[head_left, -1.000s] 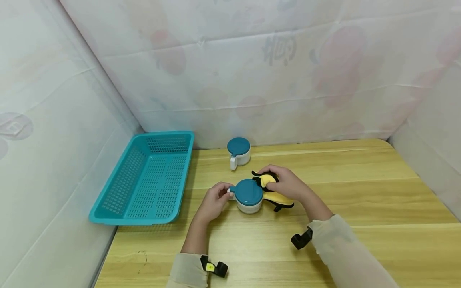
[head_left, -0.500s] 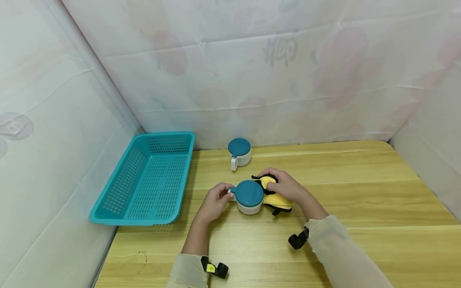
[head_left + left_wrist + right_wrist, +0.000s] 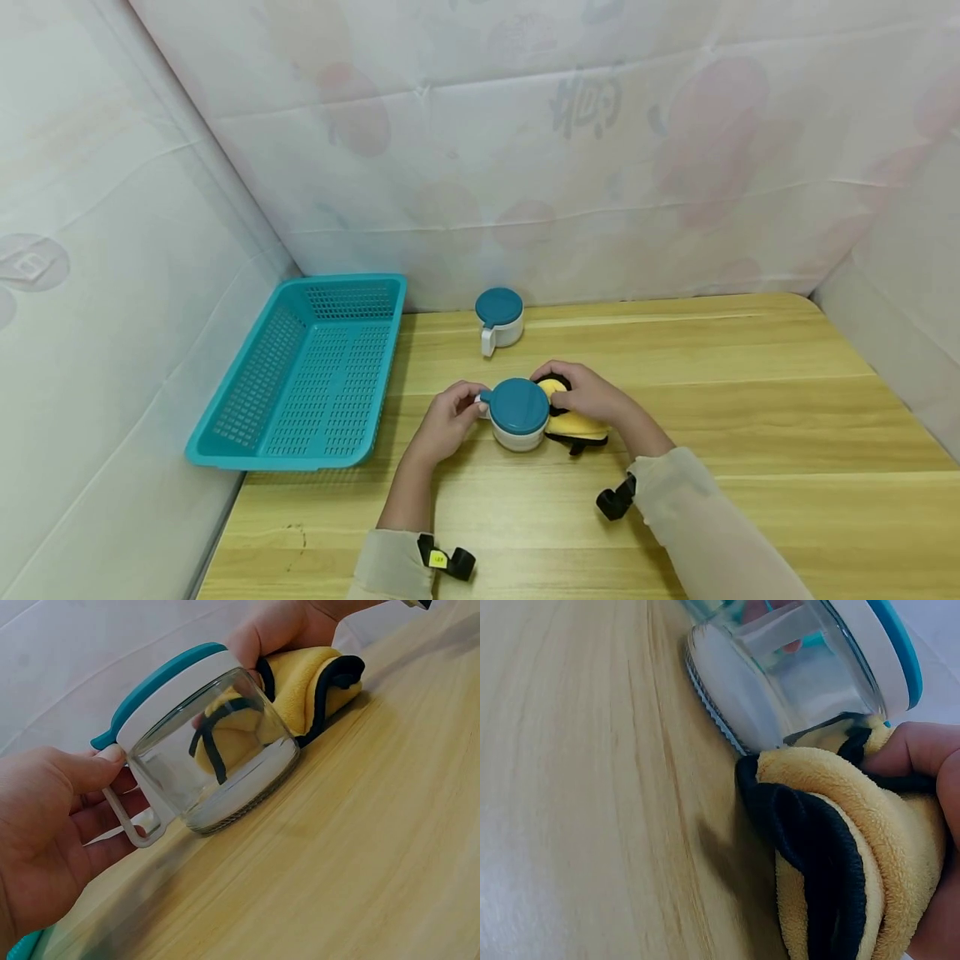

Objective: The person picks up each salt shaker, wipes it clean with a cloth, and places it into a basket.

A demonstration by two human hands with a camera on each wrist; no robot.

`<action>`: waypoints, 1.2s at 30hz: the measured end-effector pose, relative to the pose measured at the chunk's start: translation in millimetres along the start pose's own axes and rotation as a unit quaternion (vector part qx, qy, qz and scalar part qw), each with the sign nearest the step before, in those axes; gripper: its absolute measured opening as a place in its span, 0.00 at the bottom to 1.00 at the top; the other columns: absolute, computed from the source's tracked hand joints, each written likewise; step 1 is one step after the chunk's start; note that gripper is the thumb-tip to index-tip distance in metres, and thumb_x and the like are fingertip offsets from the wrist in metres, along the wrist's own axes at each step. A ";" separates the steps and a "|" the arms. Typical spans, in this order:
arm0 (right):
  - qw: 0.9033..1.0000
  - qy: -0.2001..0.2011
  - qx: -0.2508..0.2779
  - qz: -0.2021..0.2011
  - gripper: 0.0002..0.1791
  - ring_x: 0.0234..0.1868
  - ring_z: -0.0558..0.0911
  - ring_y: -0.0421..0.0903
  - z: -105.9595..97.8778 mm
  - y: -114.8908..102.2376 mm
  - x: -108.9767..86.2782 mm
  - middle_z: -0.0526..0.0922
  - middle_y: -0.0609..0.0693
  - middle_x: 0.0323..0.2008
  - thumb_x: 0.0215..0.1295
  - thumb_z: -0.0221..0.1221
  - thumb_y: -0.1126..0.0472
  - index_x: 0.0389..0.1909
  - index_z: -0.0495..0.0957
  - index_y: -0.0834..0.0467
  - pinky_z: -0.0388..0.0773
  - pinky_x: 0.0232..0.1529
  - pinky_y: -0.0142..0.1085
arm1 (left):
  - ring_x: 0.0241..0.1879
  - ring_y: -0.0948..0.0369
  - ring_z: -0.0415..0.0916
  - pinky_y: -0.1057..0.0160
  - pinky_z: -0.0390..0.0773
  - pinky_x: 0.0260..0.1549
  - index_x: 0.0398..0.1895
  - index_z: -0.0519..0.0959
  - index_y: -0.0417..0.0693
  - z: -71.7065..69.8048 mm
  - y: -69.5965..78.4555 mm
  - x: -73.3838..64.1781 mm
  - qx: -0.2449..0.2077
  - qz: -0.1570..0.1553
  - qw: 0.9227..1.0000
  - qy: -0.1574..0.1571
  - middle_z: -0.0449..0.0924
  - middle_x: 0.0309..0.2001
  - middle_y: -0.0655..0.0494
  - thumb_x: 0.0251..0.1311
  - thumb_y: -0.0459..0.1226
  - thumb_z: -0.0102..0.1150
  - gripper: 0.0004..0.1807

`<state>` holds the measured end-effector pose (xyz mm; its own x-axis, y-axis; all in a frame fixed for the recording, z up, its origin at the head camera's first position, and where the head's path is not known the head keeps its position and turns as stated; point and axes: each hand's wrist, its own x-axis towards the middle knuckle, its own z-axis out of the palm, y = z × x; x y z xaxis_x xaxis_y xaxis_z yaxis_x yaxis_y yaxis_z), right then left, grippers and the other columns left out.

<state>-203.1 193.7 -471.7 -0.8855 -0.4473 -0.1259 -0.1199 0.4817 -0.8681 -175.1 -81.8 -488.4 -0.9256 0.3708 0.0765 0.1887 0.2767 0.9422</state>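
Note:
A clear glass seasoning jar with a teal lid and a pale handle stands upright on the table, with a whitish layer at its bottom. My left hand pinches that handle between thumb and fingers. On the jar's right side, my right hand grips a bunched yellow cloth with black edging. The cloth lies against the glass, and part of it shows through the jar in the left wrist view. The right fingertips behind the cloth are partly hidden in the head view.
A second teal-lidded jar stands farther back, near the fabric-covered wall. To the left sits a teal perforated plastic basket. Everything rests on a wood-grain table.
My right hand has slid the cloth slightly toward me along the jar's side. The left hand keeps its hold on the handle, and the jar has hardly moved.

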 end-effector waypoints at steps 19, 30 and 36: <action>0.972 0.218 0.085 -0.008 0.27 0.64 0.72 0.52 -2.7 -12.7 21.3 0.69 0.50 0.68 0.68 0.60 0.61 0.67 0.70 0.47 0.74 0.60 0.48 | 0.49 0.59 0.76 0.65 0.80 0.48 0.50 0.81 0.48 0.6 -3.1 1.5 -0.008 0.017 1.000 -0.005 0.80 0.48 0.55 0.69 0.35 0.56 0.10; 0.991 0.106 0.075 -0.015 0.24 0.54 0.76 0.53 9.5 -4.6 35.4 0.74 0.54 0.64 0.66 0.56 0.65 0.64 0.73 0.53 0.76 0.50 0.40 | 0.47 0.59 0.76 0.66 0.80 0.46 0.49 0.82 0.47 2.1 -3.3 6.1 -0.023 0.025 0.999 0.003 0.81 0.47 0.53 0.68 0.34 0.57 0.10; 0.995 0.059 0.079 -0.008 0.23 0.45 0.75 0.50 14.8 -4.5 37.8 0.75 0.55 0.60 0.66 0.52 0.66 0.63 0.74 0.56 0.74 0.40 0.36 | 0.46 0.59 0.75 0.67 0.78 0.46 0.50 0.82 0.45 2.8 -4.2 3.3 -0.027 0.021 0.999 -0.006 0.81 0.47 0.51 0.68 0.35 0.57 0.11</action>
<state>-229.4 163.4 -479.7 -0.9318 -0.3574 -0.0628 -0.0703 0.3475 -0.9350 -178.0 -79.3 -493.1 -0.9128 0.3924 0.1129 0.2093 0.2123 0.9545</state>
